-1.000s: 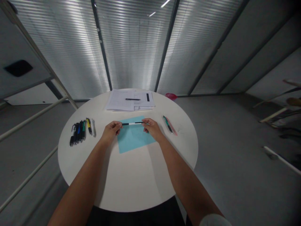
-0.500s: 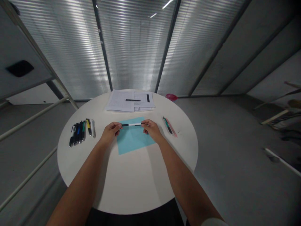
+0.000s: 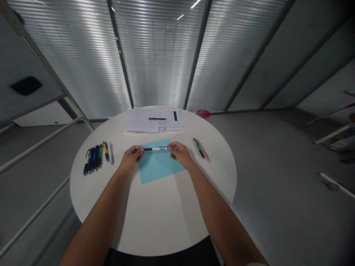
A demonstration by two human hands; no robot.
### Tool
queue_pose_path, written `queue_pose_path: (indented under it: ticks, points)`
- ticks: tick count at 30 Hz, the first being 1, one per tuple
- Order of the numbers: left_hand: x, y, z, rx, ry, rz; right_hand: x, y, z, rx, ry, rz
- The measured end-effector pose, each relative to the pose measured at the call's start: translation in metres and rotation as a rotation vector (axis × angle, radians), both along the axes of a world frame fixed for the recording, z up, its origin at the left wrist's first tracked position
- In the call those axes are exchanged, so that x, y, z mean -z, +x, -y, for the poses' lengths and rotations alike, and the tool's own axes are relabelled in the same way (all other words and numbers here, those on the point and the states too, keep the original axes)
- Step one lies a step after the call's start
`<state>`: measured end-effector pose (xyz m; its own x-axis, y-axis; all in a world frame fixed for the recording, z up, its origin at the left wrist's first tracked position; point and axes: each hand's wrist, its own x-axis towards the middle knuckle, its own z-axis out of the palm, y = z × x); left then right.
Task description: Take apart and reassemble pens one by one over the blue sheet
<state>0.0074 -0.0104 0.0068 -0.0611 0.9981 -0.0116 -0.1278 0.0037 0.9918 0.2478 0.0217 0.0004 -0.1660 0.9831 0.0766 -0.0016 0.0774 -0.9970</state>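
A black and white pen (image 3: 155, 149) is held level between both my hands, just above a light blue sheet (image 3: 159, 166) on the round white table (image 3: 155, 214). My left hand (image 3: 131, 156) pinches the pen's black left end with curled fingers. My right hand (image 3: 178, 153) grips the right end the same way. Both forearms reach in from the near edge.
Several pens (image 3: 95, 157) lie in a row at the table's left. A green pen (image 3: 199, 147) and a pink pen (image 3: 205, 152) lie to the right. A paper stack (image 3: 155, 120) with a black pen (image 3: 157, 118) sits at the far side. White rails (image 3: 39, 142) run on the left.
The pen stays held between both hands over the blue sheet. Only the view has shifted slightly; the hands have barely moved.
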Motion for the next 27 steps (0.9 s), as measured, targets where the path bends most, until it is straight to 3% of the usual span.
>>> queue_pose_path:
  ticks: [14, 27]
  points:
    - [0.0008, -0.0014, -0.0013, -0.004, 0.008, 0.045, -0.0009, -0.0021, -0.0004, -0.018, -0.071, -0.001]
    - [0.0004, -0.0006, -0.0018, -0.003, -0.003, 0.034, -0.0018, -0.0001, 0.0014, -0.017, -0.01, 0.018]
